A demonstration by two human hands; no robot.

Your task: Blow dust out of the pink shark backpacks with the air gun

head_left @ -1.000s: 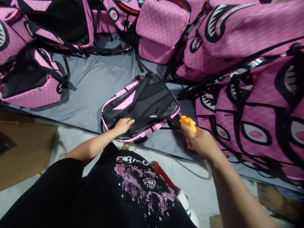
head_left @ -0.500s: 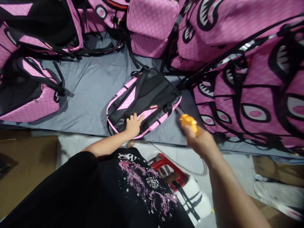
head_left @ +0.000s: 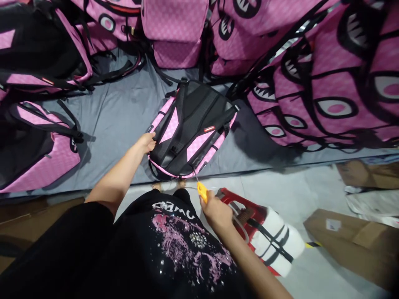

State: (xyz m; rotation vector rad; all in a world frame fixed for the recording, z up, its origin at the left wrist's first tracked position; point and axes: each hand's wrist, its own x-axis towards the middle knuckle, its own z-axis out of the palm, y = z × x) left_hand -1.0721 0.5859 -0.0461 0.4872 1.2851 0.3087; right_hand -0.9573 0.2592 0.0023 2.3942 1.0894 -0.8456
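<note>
A pink and black backpack (head_left: 199, 112) lies with its strap side up on the grey cloth. My left hand (head_left: 147, 143) grips its left side edge, fingers curled over the rim. In my right hand (head_left: 218, 211) is an orange air blow gun (head_left: 202, 191) with a thin nozzle. The nozzle tip reaches the near edge of the backpack, by the lower end of a strap; whether it touches cannot be made out.
Pink backpacks with shark-mouth and eye prints (head_left: 336, 108) crowd the right and back. More bags (head_left: 40, 145) lie at left. A red stool (head_left: 227, 195) with a white strapped bundle (head_left: 277, 241) stands by my right arm. A cardboard box (head_left: 352, 245) sits on the floor.
My left hand has gone from lying on the backpack to gripping its left edge. The backpack has turned slightly. My right hand brought the blow gun left, from the right side to the near edge.
</note>
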